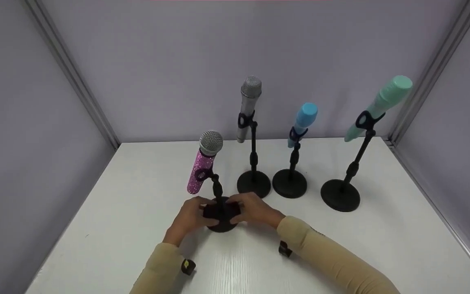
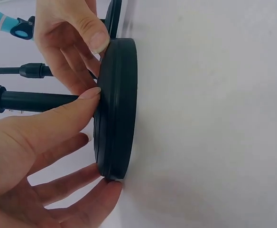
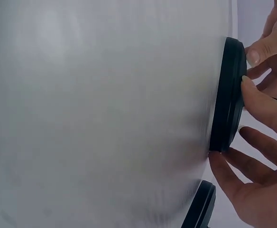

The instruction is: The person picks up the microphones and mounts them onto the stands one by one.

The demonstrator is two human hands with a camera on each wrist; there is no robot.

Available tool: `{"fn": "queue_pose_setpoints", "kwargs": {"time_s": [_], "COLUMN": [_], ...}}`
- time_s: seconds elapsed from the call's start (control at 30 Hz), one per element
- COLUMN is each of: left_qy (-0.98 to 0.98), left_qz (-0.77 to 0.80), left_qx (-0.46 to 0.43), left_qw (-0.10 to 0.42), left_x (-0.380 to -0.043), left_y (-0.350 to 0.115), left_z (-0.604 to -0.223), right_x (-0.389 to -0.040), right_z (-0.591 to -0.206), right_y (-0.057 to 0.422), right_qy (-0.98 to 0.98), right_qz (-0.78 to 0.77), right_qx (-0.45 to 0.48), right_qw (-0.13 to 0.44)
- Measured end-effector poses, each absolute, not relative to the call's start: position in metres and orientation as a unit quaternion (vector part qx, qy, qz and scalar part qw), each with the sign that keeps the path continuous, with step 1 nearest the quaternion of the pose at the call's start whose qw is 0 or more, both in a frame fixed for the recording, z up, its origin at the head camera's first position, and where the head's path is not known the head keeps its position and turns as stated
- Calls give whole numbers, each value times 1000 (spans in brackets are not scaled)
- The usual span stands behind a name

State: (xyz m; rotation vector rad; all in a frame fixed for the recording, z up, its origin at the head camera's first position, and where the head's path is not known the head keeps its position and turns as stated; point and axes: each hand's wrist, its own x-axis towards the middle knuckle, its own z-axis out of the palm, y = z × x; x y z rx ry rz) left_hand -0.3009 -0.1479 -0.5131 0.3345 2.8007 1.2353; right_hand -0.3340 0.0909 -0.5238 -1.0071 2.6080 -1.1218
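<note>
A black microphone stand [image 1: 218, 189] with a round base holds a glittery pink microphone [image 1: 201, 166] with a silver mesh head, tilted in its clip. My left hand [image 1: 191, 215] grips the left side of that base, and my right hand [image 1: 255, 209] grips the right side. In the left wrist view, the thumb presses the top of the round base [image 2: 119, 109] while fingers curl at its rim. The right wrist view shows the other thumb on the base [image 3: 227, 95] and fingertips at its lower edge. The base sits on the white table [image 1: 145, 171].
Behind and to the right stand three more stands, carrying a silver microphone [image 1: 251, 87], a blue microphone [image 1: 306, 115] and a mint green microphone [image 1: 394, 92]. The silver one's base [image 1: 255, 185] is close to my right hand. Pale panels [image 1: 178, 69] enclose the table.
</note>
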Motion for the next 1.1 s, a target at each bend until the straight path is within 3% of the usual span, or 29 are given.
{"fn": "queue_pose_setpoints", "kwargs": {"time_s": [0.3, 1.1], "left_qy": [915, 924], "left_qz": [380, 364], "left_qx": [132, 107], "left_qw": [18, 36], "left_x": [-303, -323], "left_y": [-148, -144], "left_z": [-513, -511], "right_x": [-336, -347], "right_z": [-520, -520], "right_y": [88, 81], "right_qy": [868, 880], "right_qz": [-320, -310], "right_qx": [-379, -359], "right_qw": [10, 8]}}
